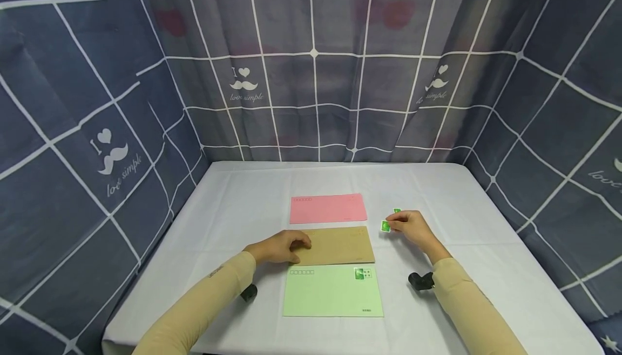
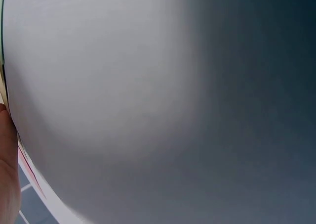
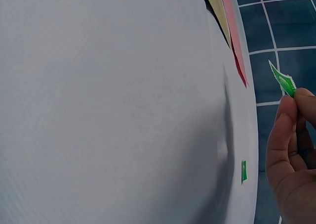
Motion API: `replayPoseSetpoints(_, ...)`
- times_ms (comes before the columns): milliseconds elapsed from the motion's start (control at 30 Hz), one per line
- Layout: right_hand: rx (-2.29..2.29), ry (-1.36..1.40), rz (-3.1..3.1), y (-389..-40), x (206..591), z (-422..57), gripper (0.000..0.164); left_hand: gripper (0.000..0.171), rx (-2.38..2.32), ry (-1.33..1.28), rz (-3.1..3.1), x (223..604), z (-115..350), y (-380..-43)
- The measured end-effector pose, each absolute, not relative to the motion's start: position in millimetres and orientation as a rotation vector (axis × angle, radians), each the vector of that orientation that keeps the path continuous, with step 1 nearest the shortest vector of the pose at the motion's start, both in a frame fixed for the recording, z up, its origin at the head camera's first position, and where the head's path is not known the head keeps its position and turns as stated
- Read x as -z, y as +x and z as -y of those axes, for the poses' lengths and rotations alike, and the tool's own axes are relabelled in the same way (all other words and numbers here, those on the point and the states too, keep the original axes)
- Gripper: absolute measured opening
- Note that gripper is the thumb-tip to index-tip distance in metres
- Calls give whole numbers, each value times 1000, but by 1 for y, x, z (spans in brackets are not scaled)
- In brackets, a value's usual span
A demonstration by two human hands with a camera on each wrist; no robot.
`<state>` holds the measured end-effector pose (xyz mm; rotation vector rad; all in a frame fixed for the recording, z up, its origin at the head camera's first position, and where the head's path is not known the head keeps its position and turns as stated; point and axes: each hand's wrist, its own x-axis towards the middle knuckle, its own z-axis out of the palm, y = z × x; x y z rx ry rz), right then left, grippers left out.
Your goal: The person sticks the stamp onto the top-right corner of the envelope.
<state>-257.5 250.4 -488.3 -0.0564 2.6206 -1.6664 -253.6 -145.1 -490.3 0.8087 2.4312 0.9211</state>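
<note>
A brown envelope [image 1: 340, 244] lies on the table between a pink and a green one. My left hand [image 1: 281, 247] rests on its left edge, thumb and fingers apart. At the left rim of the left wrist view only part of that hand [image 2: 7, 169] shows. My right hand [image 1: 412, 226] pinches a green stamp [image 1: 385, 226] between thumb and fingertips, right of the brown envelope. In the right wrist view the held stamp [image 3: 284, 79] looks lifted off the cloth and slightly bent. A second green stamp [image 1: 397, 210] lies flat just behind this hand.
The pink envelope [image 1: 328, 209] lies farthest back. Nearest is the light green envelope [image 1: 325, 295], which bears a green stamp [image 1: 359, 274] at its upper right. A white cloth [image 1: 243, 193] covers the table, and dark checked curtains [image 1: 335, 85] surround it.
</note>
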Motion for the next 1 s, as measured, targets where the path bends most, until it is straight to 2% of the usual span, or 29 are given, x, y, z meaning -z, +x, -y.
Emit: replayPoseSetpoints(1000,1656,-180,-2588,-266,487,-239,21,39,-911,800,-2420,486,144,-252)
